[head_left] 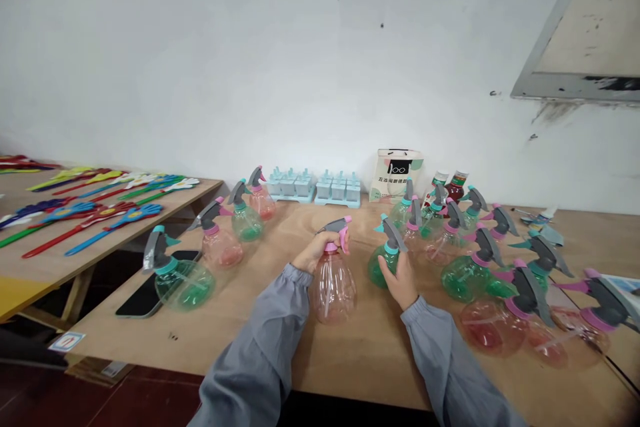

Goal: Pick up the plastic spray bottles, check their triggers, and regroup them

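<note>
My left hand (320, 250) is wrapped round the neck of a clear pink spray bottle (334, 290), just under its grey and pink trigger head. This bottle stands upright on the wooden table, nozzle toward the right. To its right, my right hand (401, 279) grips a green spray bottle (379, 265) at the side and neck. That one leans a little, its teal nozzle pointing left; the fingers behind it are partly hidden. Left of my hands, a group of pink and green spray bottles (223, 250) stands on the table. More spray bottles (463, 277) crowd the right side.
A phone (143, 297) lies at the table's left, partly behind a green bottle. Light blue ice-pop moulds (337, 190), a printed paper bag (395, 177) and red-filled bottles (457, 187) stand along the wall. Colourful hand-shaped clappers (100, 213) cover the neighbouring table.
</note>
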`<act>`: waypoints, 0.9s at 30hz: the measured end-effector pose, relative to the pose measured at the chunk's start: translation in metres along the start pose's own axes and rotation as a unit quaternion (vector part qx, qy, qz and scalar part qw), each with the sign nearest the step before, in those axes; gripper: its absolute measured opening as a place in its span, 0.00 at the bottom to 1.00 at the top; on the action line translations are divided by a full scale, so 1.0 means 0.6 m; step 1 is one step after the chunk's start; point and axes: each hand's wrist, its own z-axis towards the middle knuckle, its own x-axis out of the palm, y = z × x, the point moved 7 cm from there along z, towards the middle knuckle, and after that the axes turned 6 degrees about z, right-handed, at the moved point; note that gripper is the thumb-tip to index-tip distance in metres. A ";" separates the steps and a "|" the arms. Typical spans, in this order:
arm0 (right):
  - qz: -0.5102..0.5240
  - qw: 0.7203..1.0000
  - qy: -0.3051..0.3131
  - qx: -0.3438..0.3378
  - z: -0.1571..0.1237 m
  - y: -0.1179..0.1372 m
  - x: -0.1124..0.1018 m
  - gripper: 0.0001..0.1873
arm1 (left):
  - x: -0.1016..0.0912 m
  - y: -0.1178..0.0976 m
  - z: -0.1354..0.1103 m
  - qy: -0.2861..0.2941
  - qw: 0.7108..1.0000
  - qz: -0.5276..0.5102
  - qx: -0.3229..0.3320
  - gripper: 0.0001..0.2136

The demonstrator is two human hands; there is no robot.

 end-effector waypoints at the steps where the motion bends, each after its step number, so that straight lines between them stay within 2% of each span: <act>1: -0.001 1.000 0.000 0.000 -0.001 0.000 -0.001 0.26 | 0.001 0.000 -0.002 0.000 1.000 0.000 -0.003 0.09; 6: -0.002 1.000 -0.007 0.008 -0.003 -0.002 -0.001 0.26 | 0.005 -0.008 -0.012 -0.016 1.000 0.025 -0.009 0.14; 11: 0.014 1.000 -0.001 0.002 -0.003 -0.001 0.001 0.26 | -0.005 -0.020 -0.012 -0.069 0.997 0.018 0.035 0.08; 17: 0.013 1.000 -0.005 0.004 -0.003 0.000 0.000 0.26 | -0.004 -0.010 -0.012 -0.035 0.999 0.032 0.005 0.14; 23: 0.007 1.000 -0.004 0.002 -0.006 -0.006 0.002 0.25 | 0.006 -0.020 -0.018 -0.036 0.999 0.004 0.018 0.06; 27: 0.010 1.000 -0.003 0.001 -0.007 -0.008 0.003 0.25 | 0.005 -0.023 -0.023 -0.043 0.999 0.026 0.020 0.08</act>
